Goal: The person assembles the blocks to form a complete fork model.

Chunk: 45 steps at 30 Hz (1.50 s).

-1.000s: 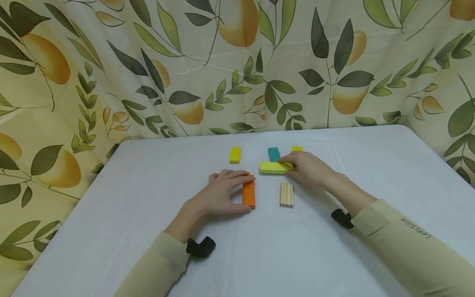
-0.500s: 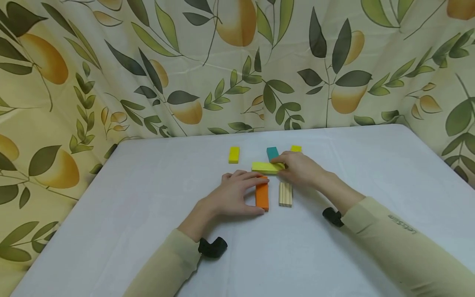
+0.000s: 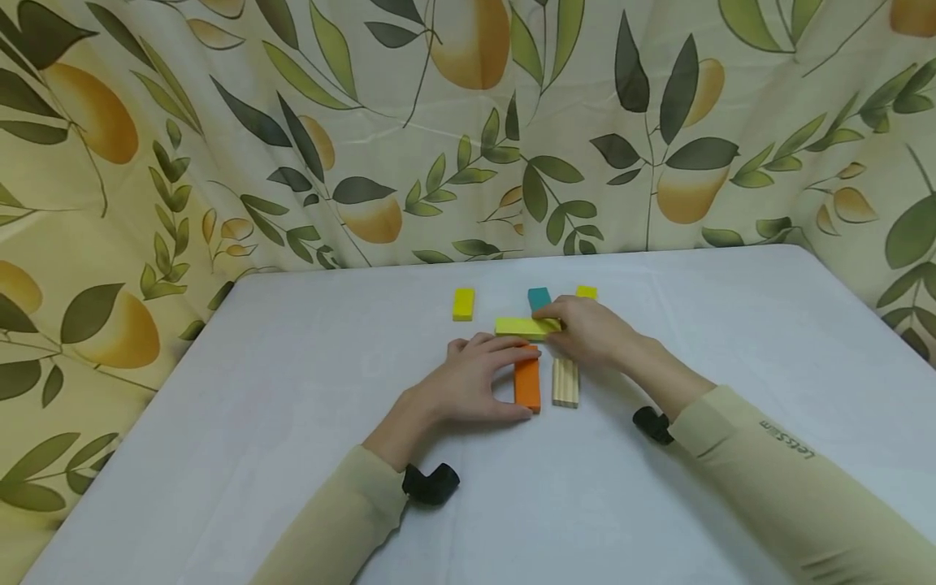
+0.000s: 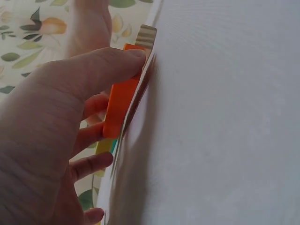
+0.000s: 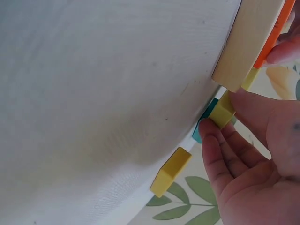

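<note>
at the near edge, two pale sleeves, left (image 3: 340, 512) and right (image 3: 790, 479), reach in over a white-covered table (image 3: 292, 439); a black wrist device sits at each cuff, left (image 3: 431, 485) and right (image 3: 652, 425); farther in, the left hand (image 3: 471, 382) spans the orange block (image 3: 527, 382) lengthwise, thumb on its near end and fingertips at its far end, the gap between them as wide as the block is long; the orange block lies flat, its long side running near to far; just to its right, apart from it and roughly parallel, lies a striped wooden block (image 3: 565, 383); beyond these, the right hand (image 3: 595, 331) pinches the right end of the lime block (image 3: 515, 327), thumb and fingertips only slightly parted around it; the lime block lies crosswise, just past the far end of the orange block, though whether the two touch cannot be told; farther still, a teal block (image 3: 539, 298) lies close behind the lime block; one yellow block (image 3: 464, 304) lies far left, another yellow block (image 3: 587, 292) far right, partly hidden by the right hand; behind the table hangs a leaf-and-fruit-patterned cloth (image 3: 439, 138).
</note>
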Each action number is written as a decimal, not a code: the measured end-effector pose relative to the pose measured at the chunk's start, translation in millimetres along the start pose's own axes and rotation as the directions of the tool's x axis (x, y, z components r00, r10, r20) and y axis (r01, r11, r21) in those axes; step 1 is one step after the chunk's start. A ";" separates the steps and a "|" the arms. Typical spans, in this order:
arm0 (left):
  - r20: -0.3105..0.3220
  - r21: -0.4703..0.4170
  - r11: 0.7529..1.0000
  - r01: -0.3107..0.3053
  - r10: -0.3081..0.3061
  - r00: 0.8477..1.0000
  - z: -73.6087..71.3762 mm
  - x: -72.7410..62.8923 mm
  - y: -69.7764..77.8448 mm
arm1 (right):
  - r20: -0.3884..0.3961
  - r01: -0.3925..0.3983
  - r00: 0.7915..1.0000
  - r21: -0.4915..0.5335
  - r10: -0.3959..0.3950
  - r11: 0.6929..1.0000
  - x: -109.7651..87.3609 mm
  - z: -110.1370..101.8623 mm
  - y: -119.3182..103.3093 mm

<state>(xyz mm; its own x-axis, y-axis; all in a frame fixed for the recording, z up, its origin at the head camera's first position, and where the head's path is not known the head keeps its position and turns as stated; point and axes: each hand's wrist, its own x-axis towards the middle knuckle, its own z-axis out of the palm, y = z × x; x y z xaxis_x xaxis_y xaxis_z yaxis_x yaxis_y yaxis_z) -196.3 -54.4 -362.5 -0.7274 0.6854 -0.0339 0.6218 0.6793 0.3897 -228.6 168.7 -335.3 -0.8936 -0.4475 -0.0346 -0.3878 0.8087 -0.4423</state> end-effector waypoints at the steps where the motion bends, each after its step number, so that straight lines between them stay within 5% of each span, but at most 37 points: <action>1: 0.004 0.005 1.000 0.001 -0.001 1.000 0.5 0.6 0.0 | 0.000 0.002 1.000 -0.003 -0.002 1.000 0.1 0.2 0.0; 22: -0.015 0.123 0.991 -0.056 0.059 0.998 -1.0 -9.4 6.9 | -0.031 0.033 0.999 -0.026 -0.034 0.999 -4.9 -2.7 5.0; 45: -0.048 0.077 0.996 -0.036 0.039 0.998 4.9 -8.2 3.9 | -0.026 0.040 0.999 -0.042 -0.041 0.998 -10.4 -1.4 5.8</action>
<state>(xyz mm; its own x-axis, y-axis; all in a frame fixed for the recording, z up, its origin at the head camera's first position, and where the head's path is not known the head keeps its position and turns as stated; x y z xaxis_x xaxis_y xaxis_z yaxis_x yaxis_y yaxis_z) -186.6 -56.1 -365.2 -0.7156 0.6980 0.0261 0.6678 0.6726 0.3189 -221.9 178.5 -336.2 -0.8826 -0.4701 0.0063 -0.4320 0.8055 -0.4056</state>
